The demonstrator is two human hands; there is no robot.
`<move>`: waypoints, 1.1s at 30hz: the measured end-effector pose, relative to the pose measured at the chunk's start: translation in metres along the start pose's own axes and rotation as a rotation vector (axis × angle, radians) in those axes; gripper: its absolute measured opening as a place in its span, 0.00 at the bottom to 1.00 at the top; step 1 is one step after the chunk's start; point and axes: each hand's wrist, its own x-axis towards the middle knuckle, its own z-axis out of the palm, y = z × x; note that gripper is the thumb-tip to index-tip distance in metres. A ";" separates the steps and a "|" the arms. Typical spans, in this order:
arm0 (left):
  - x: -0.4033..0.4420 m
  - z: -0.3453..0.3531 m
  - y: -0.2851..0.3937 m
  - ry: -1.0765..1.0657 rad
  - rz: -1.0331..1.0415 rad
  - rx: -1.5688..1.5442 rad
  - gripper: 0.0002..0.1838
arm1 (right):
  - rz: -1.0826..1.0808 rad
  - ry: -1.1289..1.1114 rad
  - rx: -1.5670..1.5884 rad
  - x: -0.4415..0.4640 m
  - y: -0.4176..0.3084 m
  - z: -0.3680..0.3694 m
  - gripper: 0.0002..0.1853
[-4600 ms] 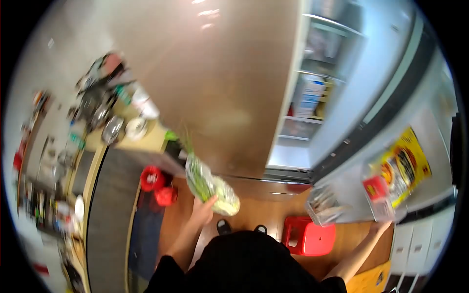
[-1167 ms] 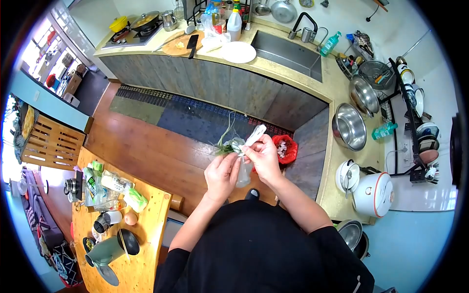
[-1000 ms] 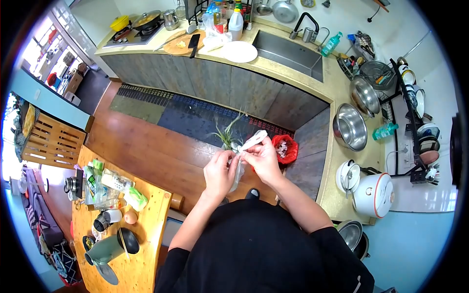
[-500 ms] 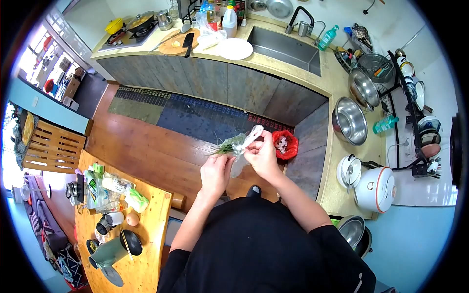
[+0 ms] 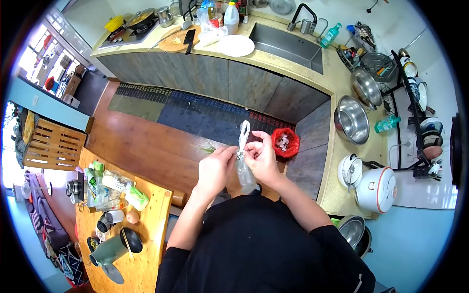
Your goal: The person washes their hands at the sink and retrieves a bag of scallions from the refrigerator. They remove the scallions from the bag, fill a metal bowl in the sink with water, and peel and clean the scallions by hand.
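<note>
Over the floor in front of my body hangs a thin, translucent plastic bag (image 5: 245, 176). Its twisted white handles stick up between my hands. My left hand (image 5: 215, 167) pinches the bag near its knotted neck from the left. Fingers of my right hand (image 5: 262, 160) close on the same neck from the right, with the index finger raised. Thin green leaves (image 5: 207, 148) poke out beyond my left hand; most of them are hidden behind it.
A red-lined bin (image 5: 285, 142) stands on the floor beyond my right hand. To the left, a wooden table (image 5: 154, 210) holds packages, an egg and a pan. The counter ahead carries a white plate (image 5: 236, 45), a knife (image 5: 189, 40) and the sink (image 5: 288, 46).
The bag's handles have swung from leaning right to upright, and its lower end now hangs lower toward my body. The green leaves have moved left, mostly behind my left hand.
</note>
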 end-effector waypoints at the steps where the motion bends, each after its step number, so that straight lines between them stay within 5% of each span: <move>1: 0.000 0.000 -0.001 -0.015 -0.034 -0.029 0.10 | -0.015 0.009 0.000 -0.002 0.000 0.001 0.26; 4: -0.002 -0.004 -0.008 -0.168 -0.169 -0.184 0.11 | -0.078 -0.027 -0.015 -0.005 0.013 0.000 0.24; 5: -0.003 -0.002 -0.009 -0.169 -0.196 -0.215 0.11 | -0.062 -0.018 -0.056 -0.007 0.013 0.000 0.16; 8: -0.006 0.004 -0.013 -0.140 -0.251 -0.268 0.11 | -0.188 -0.173 -0.215 -0.003 0.002 -0.008 0.10; 11: -0.010 0.010 -0.013 -0.072 -0.242 -0.227 0.10 | -0.069 -0.281 -0.310 0.004 -0.029 -0.010 0.05; 20: -0.023 0.018 -0.023 0.139 -0.240 -0.412 0.03 | -0.503 -0.306 -0.600 0.012 -0.020 -0.013 0.07; 23: -0.025 0.017 -0.016 0.325 -0.306 -0.379 0.03 | -0.505 -0.251 -0.698 0.014 -0.013 -0.012 0.07; 27: -0.028 0.018 -0.005 0.454 -0.130 -0.131 0.04 | -0.479 -0.204 -0.675 0.012 -0.016 -0.009 0.07; 33: -0.036 0.009 -0.012 0.674 0.099 -0.069 0.08 | -0.149 -0.077 -0.266 0.011 -0.001 -0.006 0.04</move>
